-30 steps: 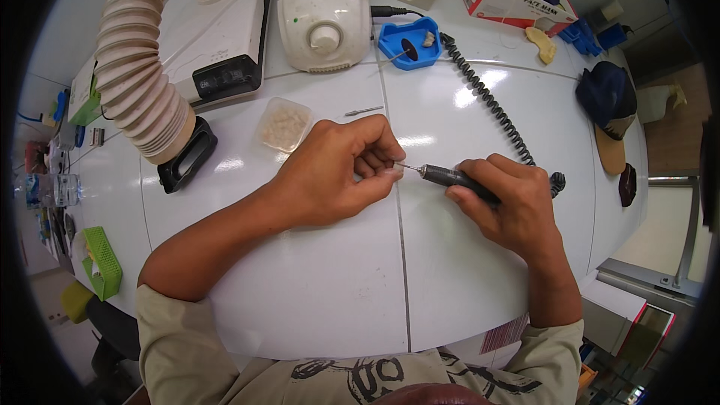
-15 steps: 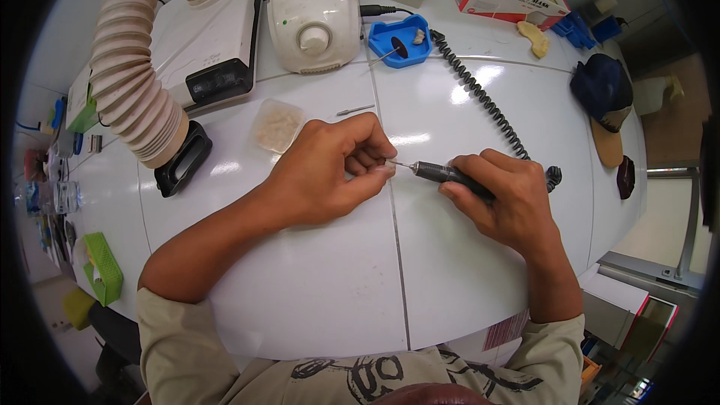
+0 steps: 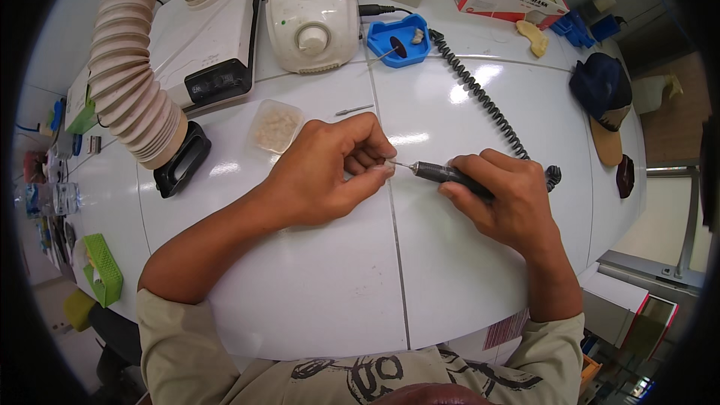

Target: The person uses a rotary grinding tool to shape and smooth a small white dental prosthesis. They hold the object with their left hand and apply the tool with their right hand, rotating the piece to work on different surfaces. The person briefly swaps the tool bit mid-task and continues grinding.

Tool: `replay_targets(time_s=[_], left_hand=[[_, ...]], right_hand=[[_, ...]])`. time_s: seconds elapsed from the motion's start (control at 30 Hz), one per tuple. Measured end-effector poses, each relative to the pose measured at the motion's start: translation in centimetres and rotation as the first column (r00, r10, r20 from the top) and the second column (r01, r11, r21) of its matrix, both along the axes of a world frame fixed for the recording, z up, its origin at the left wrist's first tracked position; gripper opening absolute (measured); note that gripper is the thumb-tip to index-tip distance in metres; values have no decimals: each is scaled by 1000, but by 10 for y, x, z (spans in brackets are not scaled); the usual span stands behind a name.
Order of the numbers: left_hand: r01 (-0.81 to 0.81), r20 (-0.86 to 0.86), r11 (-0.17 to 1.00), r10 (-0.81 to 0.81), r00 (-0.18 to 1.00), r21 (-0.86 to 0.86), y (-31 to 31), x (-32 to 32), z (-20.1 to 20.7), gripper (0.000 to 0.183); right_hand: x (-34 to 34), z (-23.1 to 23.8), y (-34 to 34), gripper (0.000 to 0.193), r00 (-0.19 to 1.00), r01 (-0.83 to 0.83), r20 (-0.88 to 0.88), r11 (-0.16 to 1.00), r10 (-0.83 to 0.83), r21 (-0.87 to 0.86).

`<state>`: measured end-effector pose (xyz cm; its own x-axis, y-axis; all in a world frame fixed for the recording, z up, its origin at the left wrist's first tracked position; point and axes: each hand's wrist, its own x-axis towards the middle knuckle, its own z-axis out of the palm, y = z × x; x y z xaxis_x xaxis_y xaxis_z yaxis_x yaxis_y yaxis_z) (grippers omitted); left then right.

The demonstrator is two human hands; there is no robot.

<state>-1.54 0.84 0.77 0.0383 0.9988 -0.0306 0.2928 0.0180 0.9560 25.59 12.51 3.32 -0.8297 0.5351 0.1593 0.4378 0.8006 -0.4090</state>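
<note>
Your left hand is pinching a tiny pale piece at its fingertips, and your right hand is wrapped round the dark handpiece, its bit touching that piece. Barely anything has shifted in the last second, so you're mid-grind. White table lies open toward you; plastic dish sits close behind.
</note>
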Motion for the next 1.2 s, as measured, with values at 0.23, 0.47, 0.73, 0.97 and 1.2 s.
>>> replay_targets(time_s=[0.23,0.47,0.73,0.97,1.2], left_hand=[[4,-1,1000,-4,1000,2,1,0,0,16],[-8,0,1000,8,1000,-15,0,0,1,17],[-17,-4,1000,17,1000,-15,0,1,1,16],[-15,-11,999,14,1000,-33,1,2,1,16],[-10,-20,1000,10,1000,-7,1,0,0,16]], right_hand=[[-2,-1,-1,30,1000,-12,-7,1000,12,23],[-1,-2,-2,29,1000,-1,-8,1000,1,16],[-2,0,-2,28,1000,-10,3,1000,10,21],[-1,-1,0,28,1000,-6,1,1000,6,7],[0,1,-1,27,1000,1,3,1000,-1,7]])
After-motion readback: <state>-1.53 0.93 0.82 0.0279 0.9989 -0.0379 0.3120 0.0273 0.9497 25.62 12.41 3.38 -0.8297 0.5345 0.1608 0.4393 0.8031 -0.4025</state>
